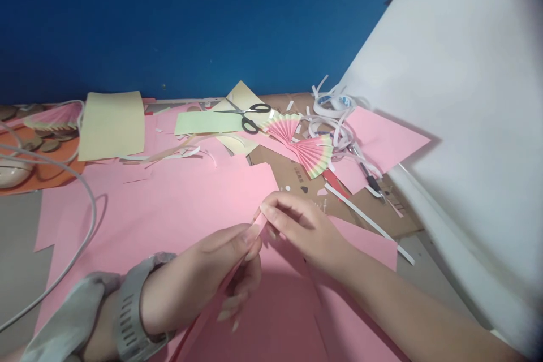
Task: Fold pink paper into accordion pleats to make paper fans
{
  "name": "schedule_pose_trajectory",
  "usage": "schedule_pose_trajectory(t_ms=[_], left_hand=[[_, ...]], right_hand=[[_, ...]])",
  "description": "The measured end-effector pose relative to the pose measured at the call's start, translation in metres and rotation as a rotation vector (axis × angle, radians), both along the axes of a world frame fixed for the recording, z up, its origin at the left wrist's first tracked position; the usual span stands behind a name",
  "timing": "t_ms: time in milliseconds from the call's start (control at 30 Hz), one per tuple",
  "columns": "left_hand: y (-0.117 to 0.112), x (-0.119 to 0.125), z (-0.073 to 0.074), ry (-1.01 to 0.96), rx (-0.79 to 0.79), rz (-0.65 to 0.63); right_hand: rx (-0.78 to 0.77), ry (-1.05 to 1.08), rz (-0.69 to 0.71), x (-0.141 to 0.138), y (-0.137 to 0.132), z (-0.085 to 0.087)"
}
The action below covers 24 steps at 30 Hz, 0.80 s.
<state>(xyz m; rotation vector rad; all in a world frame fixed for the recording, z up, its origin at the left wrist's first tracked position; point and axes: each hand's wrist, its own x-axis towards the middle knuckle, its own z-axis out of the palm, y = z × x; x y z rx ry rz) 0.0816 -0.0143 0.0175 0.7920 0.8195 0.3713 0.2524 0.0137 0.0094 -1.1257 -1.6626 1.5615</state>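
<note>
Between my two hands is a small pink paper strip (260,223), pinched at both ends. My left hand (224,254) grips its near end between thumb and forefinger, the other fingers curled loosely below. At the far end, the thumb and fingertips of my right hand (303,226) press together on the strip. Part of the strip is hidden by the fingers. Large pink paper sheets (169,198) lie under and around both hands. Beyond my right hand, a pleated paper fan (311,153) in pink, yellow and green rests on brown cardboard (275,167).
Black-handled scissors (250,116) lie on a green paper strip (203,123). At the right are curled white strips (335,116), a pen (370,176) and a pink sheet (386,138). A yellow sheet (111,124), a white cable (91,203) and a mouse (14,172) are left.
</note>
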Motion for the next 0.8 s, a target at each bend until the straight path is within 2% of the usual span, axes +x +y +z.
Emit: schedule_pose_trajectory(t_ms=[100, 267, 467, 567, 667, 800], left_hand=[[-0.003, 0.002, 0.001, 0.168, 0.167, -0.031], [-0.004, 0.003, 0.003, 0.261, 0.277, -0.068], [-0.002, 0.002, -0.003, 0.214, 0.184, -0.026], [-0.001, 0.002, -0.003, 0.27, 0.224, -0.006], [0.0, 0.005, 0.002, 0.309, 0.252, 0.012], [0.0, 0.008, 0.007, 0.32, 0.209, 0.058]], right_hand=[[-0.024, -0.018, -0.012, -0.001, -0.001, 0.0], [-0.096, 0.013, -0.004, -0.003, -0.001, 0.001], [0.008, -0.064, -0.056, 0.001, 0.001, -0.002], [0.054, -0.03, -0.134, 0.005, 0.003, -0.004], [-0.017, 0.098, -0.15, 0.006, 0.005, -0.004], [-0.159, 0.145, 0.012, 0.002, 0.004, -0.004]])
